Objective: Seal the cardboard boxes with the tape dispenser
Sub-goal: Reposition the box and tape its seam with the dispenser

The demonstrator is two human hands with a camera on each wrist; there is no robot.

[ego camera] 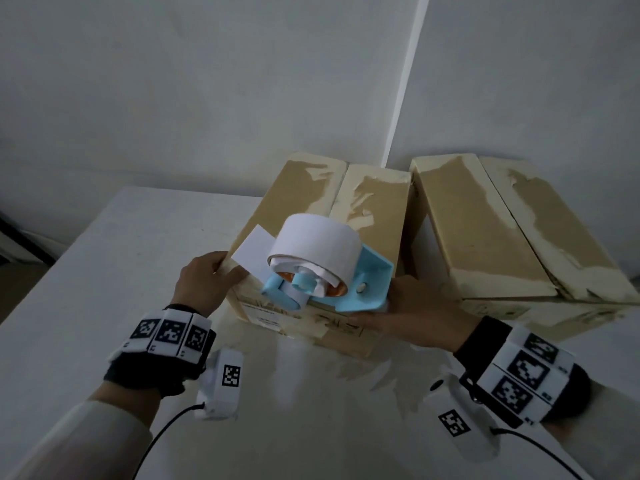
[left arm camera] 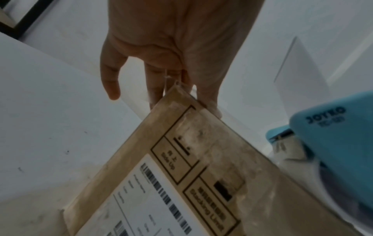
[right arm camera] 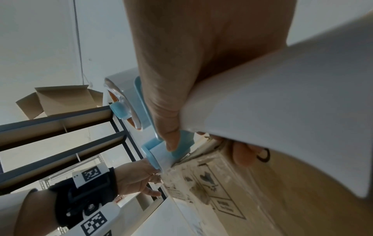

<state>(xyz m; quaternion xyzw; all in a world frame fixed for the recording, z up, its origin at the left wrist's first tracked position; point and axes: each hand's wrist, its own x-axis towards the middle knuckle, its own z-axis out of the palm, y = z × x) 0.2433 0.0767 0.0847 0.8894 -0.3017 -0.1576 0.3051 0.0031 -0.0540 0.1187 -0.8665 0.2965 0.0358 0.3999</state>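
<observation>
Pale blue tape dispenser (ego camera: 322, 278) carrying a white roll is sitting at the near top edge of the left cardboard box (ego camera: 311, 237) on the table (ego camera: 121, 254). Right hand (ego camera: 412, 313) is gripping its handle; left hand (ego camera: 204, 282), fingers straight, is bracing the box corner. Left wrist view alone is showing the dispenser's JOYKO lettering (left arm camera: 326, 114)

White table (ego camera: 104, 271) set against pale walls (ego camera: 173, 81) meeting at a corner. Dark-framed metal shelving (right arm camera: 60, 126) seen from the right wrist, an open cardboard carton (right arm camera: 60, 100) on top. Black cables (ego camera: 162, 431) trailing over the near tabletop.
</observation>
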